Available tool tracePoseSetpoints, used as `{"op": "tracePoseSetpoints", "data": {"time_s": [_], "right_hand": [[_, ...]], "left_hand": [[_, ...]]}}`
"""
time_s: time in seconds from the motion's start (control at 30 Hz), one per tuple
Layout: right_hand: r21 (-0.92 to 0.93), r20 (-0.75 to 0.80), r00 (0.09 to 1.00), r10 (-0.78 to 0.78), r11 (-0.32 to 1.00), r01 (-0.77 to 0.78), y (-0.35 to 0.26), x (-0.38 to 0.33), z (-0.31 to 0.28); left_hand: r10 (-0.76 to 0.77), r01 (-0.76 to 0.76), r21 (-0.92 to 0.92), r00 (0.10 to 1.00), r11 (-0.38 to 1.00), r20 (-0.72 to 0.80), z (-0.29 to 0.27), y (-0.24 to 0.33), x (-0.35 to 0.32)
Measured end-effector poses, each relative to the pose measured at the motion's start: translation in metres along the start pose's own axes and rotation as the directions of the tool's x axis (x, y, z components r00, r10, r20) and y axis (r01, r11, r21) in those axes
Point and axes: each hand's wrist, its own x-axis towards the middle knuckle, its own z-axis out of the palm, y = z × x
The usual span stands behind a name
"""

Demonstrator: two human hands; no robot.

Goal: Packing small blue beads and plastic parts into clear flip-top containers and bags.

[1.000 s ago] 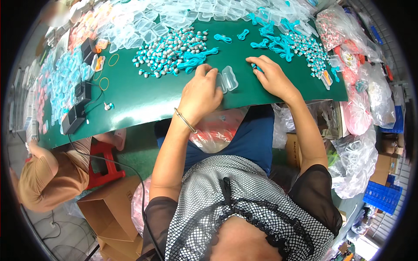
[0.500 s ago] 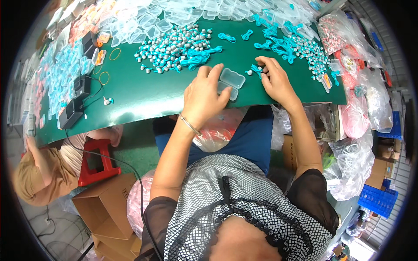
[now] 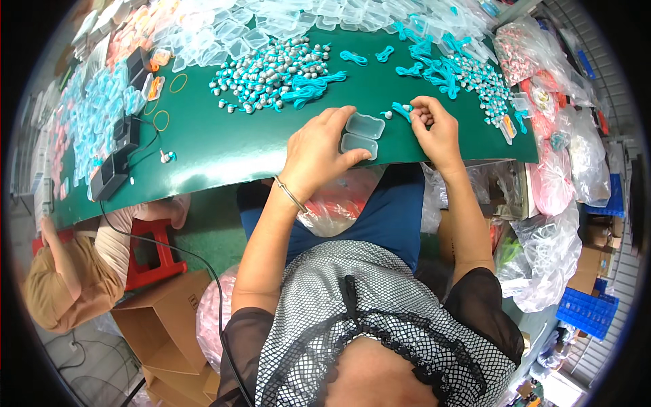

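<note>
A clear hinged plastic box (image 3: pixel 365 127) lies unfolded on the green table, both halves facing up. My left hand (image 3: pixel 317 144) is spread along its left side, fingertips by the far half and thumb against the near half. To the right of the box, my right hand (image 3: pixel 435 127) is closed, thumb and fingers pinched at a small bundle of teal earphones (image 3: pixel 401 110). A pale earbud shows beside the fingertips; the rest in the pinch is partly hidden. Another loose earbud (image 3: pixel 388 114) rests between the box and that bundle.
Beyond my left hand is a heap of grey-and-teal earbuds (image 3: pixel 271 71). Teal cord bundles (image 3: pixel 441 74) and more earbuds (image 3: pixel 483 85) lie at far right. Clear boxes (image 3: pixel 298 17) cover the back. Black devices (image 3: pixel 112 176) with a cable stand left; another person (image 3: pixel 74 278) sits there.
My right hand has drawn its fingers together at the earphones. My left hand has opened its span along the box, and the box has shifted slightly to the right.
</note>
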Motion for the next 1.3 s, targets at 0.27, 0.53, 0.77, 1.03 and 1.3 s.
{"op": "tracePoseSetpoints", "data": {"time_s": [0.27,0.53,0.77,1.03,1.3], "right_hand": [[0.082,0.109,0.934,-0.339,0.94,0.332,-0.048,-0.02,-0.005],[-0.054,0.212,0.808,-0.549,0.819,0.571,-0.044,-0.023,0.022],[-0.185,0.297,0.804,-0.515,0.795,0.578,-0.056,-0.027,0.02],[-0.39,0.054,0.912,-0.407,0.832,0.395,-0.033,-0.005,0.002],[-0.455,0.15,0.885,-0.44,0.764,0.457,-0.027,-0.001,0.011]], "left_hand": [[0.06,-0.056,0.031,0.989,0.998,-0.138,0.015,-0.006,-0.01],[0.187,-0.164,0.104,0.943,0.981,-0.274,0.028,-0.01,-0.015],[0.148,-0.141,0.047,0.961,0.989,-0.233,0.025,-0.01,-0.018],[0.131,-0.121,0.057,0.965,0.991,-0.228,0.024,-0.008,-0.018],[0.142,-0.134,0.046,0.954,0.99,-0.264,0.028,-0.01,-0.016]]}}
